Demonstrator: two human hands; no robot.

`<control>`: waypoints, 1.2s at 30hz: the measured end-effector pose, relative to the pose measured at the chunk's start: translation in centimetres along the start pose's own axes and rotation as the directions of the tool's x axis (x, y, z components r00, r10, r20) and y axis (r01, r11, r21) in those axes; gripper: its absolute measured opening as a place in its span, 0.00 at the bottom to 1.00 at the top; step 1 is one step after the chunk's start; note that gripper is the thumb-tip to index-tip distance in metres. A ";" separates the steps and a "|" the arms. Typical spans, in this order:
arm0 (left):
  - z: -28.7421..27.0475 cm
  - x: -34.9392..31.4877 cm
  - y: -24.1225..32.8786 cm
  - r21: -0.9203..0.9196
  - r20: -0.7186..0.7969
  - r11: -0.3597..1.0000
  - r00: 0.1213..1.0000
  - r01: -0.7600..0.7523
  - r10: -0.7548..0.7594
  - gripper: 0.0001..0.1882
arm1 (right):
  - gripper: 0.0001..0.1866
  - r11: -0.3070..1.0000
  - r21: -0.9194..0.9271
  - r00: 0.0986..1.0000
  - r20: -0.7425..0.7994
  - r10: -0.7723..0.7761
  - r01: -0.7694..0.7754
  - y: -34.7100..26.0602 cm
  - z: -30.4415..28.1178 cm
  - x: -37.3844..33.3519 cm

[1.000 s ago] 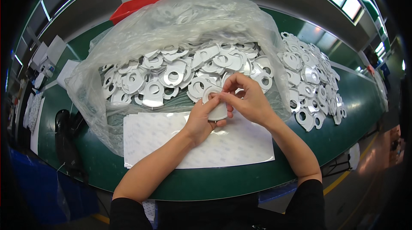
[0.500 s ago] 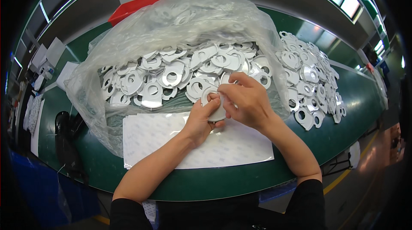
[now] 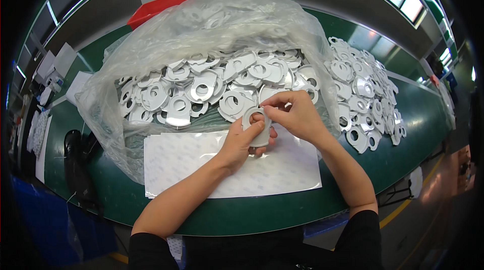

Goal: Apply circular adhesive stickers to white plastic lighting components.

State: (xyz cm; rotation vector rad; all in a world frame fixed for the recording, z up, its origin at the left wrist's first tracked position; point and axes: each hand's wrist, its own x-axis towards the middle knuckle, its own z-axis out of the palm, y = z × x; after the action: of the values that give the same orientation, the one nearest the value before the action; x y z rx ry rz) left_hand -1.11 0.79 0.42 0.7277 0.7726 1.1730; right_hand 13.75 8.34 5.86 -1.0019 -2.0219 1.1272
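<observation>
A flat white plastic part (image 3: 261,139) with a round hole near its upper end is in my left hand (image 3: 236,143). My left thumb lies across its face, and the fingers support it from behind, some showing through the hole. Thumb and index finger of my right hand (image 3: 301,119) are pinched together at the part's upper right edge. What sits between those fingertips is too small to make out. Both hands are above a stack of glossy whitish sheets (image 3: 184,166). Just beyond them, many similar parts (image 3: 178,118) lie heaped in a clear plastic bag (image 3: 227,30).
To the right, a second heap of similar white parts (image 3: 361,104) lies on the green table (image 3: 222,222). A red bin (image 3: 161,9) stands behind the bag. At the left edge are a black object (image 3: 79,177) and some white papers (image 3: 64,61).
My right hand has shifted slightly right, its fingertips now at the part's upper right edge. The part has moved a little right and its hole shows more fully.
</observation>
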 end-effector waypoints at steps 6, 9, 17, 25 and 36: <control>0.1 0.0 0.1 0.012 0.034 1.000 0.999 0.022 -0.022 0.10 | 0.11 0.998 -0.056 1.000 -0.012 0.026 -0.027 -0.1 0.0 -0.1; 0.1 0.0 -0.1 0.092 0.051 0.996 0.999 0.013 -0.018 0.13 | 0.10 0.990 -0.143 0.999 -0.035 0.003 -0.007 -0.3 0.0 0.0; 0.4 0.0 0.5 0.050 0.066 0.996 0.995 0.076 -0.079 0.49 | 0.15 0.948 -0.318 0.992 -0.105 -0.064 0.027 -0.4 0.7 -0.6; 0.2 0.3 0.4 0.040 0.162 0.996 0.983 0.081 -0.086 0.50 | 0.20 0.748 -0.654 0.941 -0.176 -0.290 0.109 -0.2 2.0 -1.5; 0.1 0.2 0.4 -0.020 0.125 0.993 0.986 0.118 -0.115 0.45 | 0.17 0.720 -0.640 0.938 0.002 -0.347 0.268 -0.6 0.4 -1.9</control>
State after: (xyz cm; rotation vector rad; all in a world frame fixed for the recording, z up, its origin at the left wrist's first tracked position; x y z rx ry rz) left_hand -1.21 1.03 0.84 0.7164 0.6856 1.0214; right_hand 14.21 6.33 5.97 -0.9441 -2.4087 0.1749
